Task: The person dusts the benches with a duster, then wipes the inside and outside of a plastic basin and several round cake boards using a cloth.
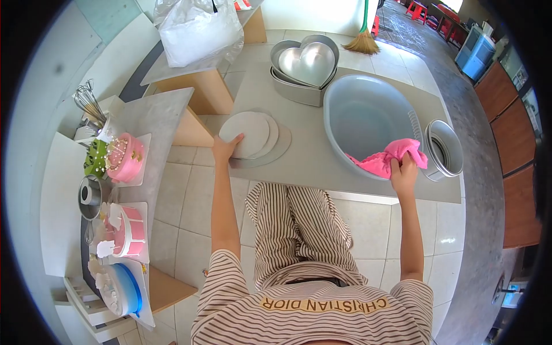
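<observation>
My left hand [227,147] grips the left edge of a pale round disc [244,133], its thumb on top and its other fingers mostly hidden. That disc overlaps other flat discs, with a larger grey one [282,150] lowest on the table. My right hand [404,171] is closed on a bunched pink cloth [376,165], which drapes over the near rim of a large grey-blue plastic basin [368,81]. Right of the basin stand nested round cake tins [452,167]. Heart-shaped cake tins [299,92] are nested behind it.
The grey table [313,158] carries these things. On a left-hand counter [167,109] stand a pink cake [125,161], other decorated cakes and whisks [89,103]. A white plastic bag [198,34] sits at the back left. A broom [363,43] leans beyond the table.
</observation>
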{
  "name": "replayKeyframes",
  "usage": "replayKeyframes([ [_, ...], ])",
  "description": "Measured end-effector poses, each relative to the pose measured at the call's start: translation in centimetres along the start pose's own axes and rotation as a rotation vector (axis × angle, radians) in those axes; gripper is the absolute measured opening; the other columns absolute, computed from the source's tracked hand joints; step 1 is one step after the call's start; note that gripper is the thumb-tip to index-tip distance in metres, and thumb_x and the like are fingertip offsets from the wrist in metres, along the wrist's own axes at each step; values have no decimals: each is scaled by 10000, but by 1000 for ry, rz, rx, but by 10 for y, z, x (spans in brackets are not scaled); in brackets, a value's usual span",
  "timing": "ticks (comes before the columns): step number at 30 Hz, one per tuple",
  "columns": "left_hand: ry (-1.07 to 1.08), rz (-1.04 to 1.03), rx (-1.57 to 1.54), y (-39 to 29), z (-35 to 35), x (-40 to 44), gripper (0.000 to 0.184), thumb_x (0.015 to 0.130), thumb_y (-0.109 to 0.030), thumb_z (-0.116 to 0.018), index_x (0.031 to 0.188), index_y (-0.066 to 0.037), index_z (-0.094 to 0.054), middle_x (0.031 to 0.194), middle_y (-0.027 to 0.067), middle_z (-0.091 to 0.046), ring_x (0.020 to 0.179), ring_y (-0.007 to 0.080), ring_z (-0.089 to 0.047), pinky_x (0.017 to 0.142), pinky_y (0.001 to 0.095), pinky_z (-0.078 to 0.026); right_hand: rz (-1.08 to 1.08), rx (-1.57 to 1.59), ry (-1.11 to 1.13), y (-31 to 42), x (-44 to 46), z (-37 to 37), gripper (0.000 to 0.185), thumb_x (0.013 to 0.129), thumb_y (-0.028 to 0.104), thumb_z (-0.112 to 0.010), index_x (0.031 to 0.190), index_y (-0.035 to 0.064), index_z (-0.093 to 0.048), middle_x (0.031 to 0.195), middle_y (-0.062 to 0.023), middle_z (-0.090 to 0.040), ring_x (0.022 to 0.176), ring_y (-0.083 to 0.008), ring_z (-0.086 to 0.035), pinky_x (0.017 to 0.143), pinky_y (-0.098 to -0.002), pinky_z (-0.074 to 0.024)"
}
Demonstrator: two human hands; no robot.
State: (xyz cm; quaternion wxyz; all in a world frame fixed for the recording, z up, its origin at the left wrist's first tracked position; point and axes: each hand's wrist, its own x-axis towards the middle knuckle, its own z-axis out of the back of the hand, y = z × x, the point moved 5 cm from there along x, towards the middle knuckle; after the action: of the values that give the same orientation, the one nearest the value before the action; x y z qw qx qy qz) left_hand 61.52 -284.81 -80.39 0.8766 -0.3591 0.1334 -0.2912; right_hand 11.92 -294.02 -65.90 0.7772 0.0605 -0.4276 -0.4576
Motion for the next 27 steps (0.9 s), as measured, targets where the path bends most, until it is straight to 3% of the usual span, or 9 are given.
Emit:
replayKeyframes([
  [7,-79,-171,-588,-5,35,-13,547,673,-271,-652,1076,26,-430,1035,138,-513,905,223,-517,766,315,-427,-64,92,8,-19,-13,-3,182,685,24,-473,858,-30,-482,773,-167,-533,657,-275,-514,593,-355,-398],
  [10,52,-175,-1252,-27,56,-33,356,781,-141,-540,1084,9,-430,1041,121,-509,926,211,-518,778,307,-437,-178,469,-386,12,-12,18,327,732,-17,-437,1052,-38,-369,940,-147,-494,779,-211,-504,670,-321,-401],
  [12,90,-125,-1287,-38,72,-50,344,803,-151,-507,1100,0,-420,1058,116,-500,943,211,-507,809,324,-422,-78,679,-568,50,-8,35,413,783,-8,-435,1164,-3,-275,1096,-139,-394,1011,-197,-402,860,-290,-315],
  [15,174,-38,-1351,-46,75,-79,370,832,-202,-464,1137,-8,-387,1101,114,-472,993,215,-475,851,349,-396,-20,802,-550,92,-9,36,366,774,-3,-461,1123,-13,-349,1084,-129,-405,1004,-195,-405,842,-293,-328],
  [19,460,139,-1570,-84,48,-149,456,855,-298,-401,1182,9,-321,1184,131,-397,1074,216,-411,884,351,-367,-87,674,41,155,-37,-27,254,668,-33,-479,891,60,-556,839,-86,-537,862,-224,-475,737,-313,-380],
  [20,534,200,-1614,-92,37,-167,460,857,-306,-391,1181,13,-318,1190,135,-388,1078,213,-406,883,347,-368,235,584,95,183,-43,-51,288,622,-6,-514,887,86,-580,935,-120,-522,908,-291,-456,823,-391,-334],
  [24,461,129,-1308,-87,24,-208,468,857,-314,-392,1177,20,-320,1180,138,-395,1081,212,-403,879,332,-368,405,379,186,216,-77,-117,418,623,65,-480,1028,126,-561,1104,-158,-451,1068,-345,-378,920,-447,-247],
  [26,564,100,-1511,-98,39,-212,443,869,-291,-375,1178,22,-317,1155,120,-411,1063,182,-407,864,296,-371,234,410,232,189,-58,-124,426,631,64,-469,1051,77,-535,1132,-169,-440,1075,-342,-373,935,-427,-241],
  [27,565,102,-1513,-96,38,-214,443,869,-291,-375,1178,22,-317,1155,120,-411,1063,182,-407,864,296,-371,-115,604,301,168,-47,-134,413,633,59,-456,1040,40,-529,1147,-179,-435,1101,-343,-354,946,-399,-238],
])
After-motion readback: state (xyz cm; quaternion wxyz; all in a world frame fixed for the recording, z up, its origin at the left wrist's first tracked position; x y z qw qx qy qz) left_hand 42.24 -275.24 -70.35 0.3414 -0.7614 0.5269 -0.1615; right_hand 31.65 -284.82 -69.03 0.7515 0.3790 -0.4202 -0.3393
